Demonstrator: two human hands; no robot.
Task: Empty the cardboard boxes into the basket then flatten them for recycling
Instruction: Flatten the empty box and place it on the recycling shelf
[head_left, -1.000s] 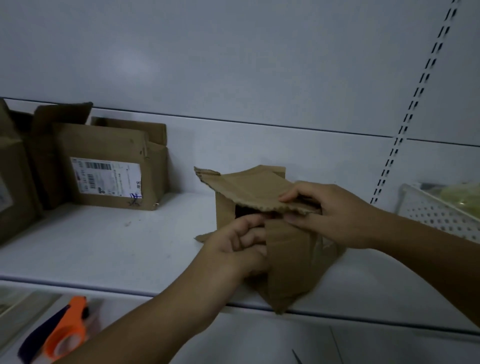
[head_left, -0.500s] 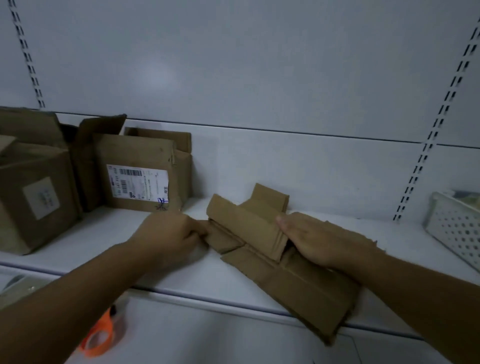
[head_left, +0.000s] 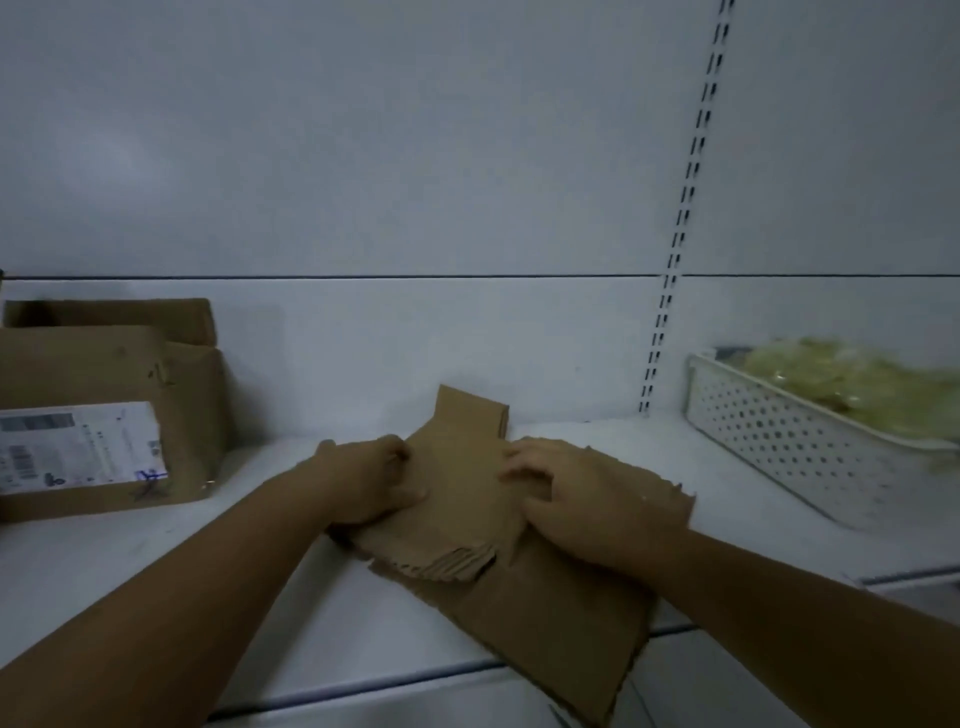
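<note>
Though partly hidden, box (head_left: 545, 613) beneath hands (head_left: 371, 486) (head_left: 589, 501)

A flattened box (head_left: 545, 597) lay on the shelf (head_left: 156, 571), overhanging its front edge; an upright box (head_left: 104, 415) stood far left, a basket (head_left: 779, 441) far right.

The flattened box (head_left: 545, 623) is lying collapsed on the white shelf (head_left: 130, 571), brown and ragged-edged, its near corner hanging out over the front lip and one flap sticking up at the back. Far left, the labelled box (head_left: 104, 415) is standing upright, top flaps raised. Over on the right, the white perforated basket (head_left: 779, 441) is sitting angled, holding yellowish-green contents.
</note>
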